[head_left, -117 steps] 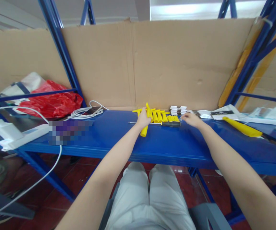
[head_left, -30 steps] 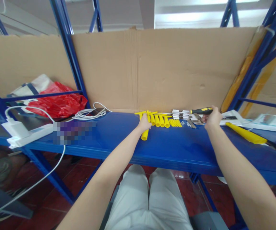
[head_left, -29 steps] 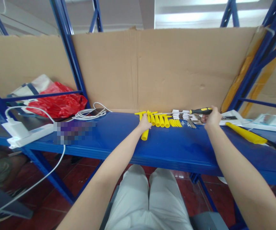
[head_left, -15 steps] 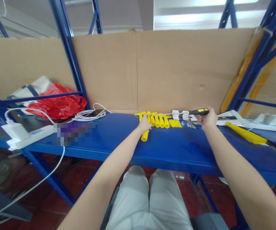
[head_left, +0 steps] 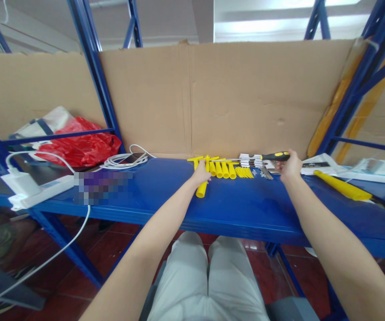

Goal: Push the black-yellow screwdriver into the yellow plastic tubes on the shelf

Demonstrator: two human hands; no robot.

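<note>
My left hand (head_left: 201,173) is curled shut over a yellow tube (head_left: 201,191). The tube lies on the blue shelf (head_left: 239,209), and its free end sticks out of my fist toward 6 o'clock. The upper end is hidden under my fingers.

My right hand (head_left: 289,166) is closed on the butt of a screwdriver (head_left: 275,156) with a black and yellow handle. The thin shaft points to 9 o'clock over the parts. I cannot tell whether the shaft is touching them or just above them, and the tip is too thin to place.

Between the hands, at 3 o'clock from the left fist, is a row of yellow pieces (head_left: 225,169). The bigger ones are on the left and the small ones on the right, packed too tightly for a sure count. Just past them are white stacked packs (head_left: 250,157), partly behind the shaft, so there is no count for these either.

Counted:
- one screwdriver
- one long yellow tube (head_left: 342,187), at 3 o'clock from the right hand
- one leaflet (head_left: 316,163), just beside that hand

Far toward 9 o'clock are one coil of white cable (head_left: 122,160), one red plastic bag (head_left: 78,146) and one white power strip (head_left: 41,191) with a charger plugged in. A patch of the shelf there is blurred out. A cardboard sheet (head_left: 239,98) backs the shelf, and my lap shows at 6 o'clock.
</note>
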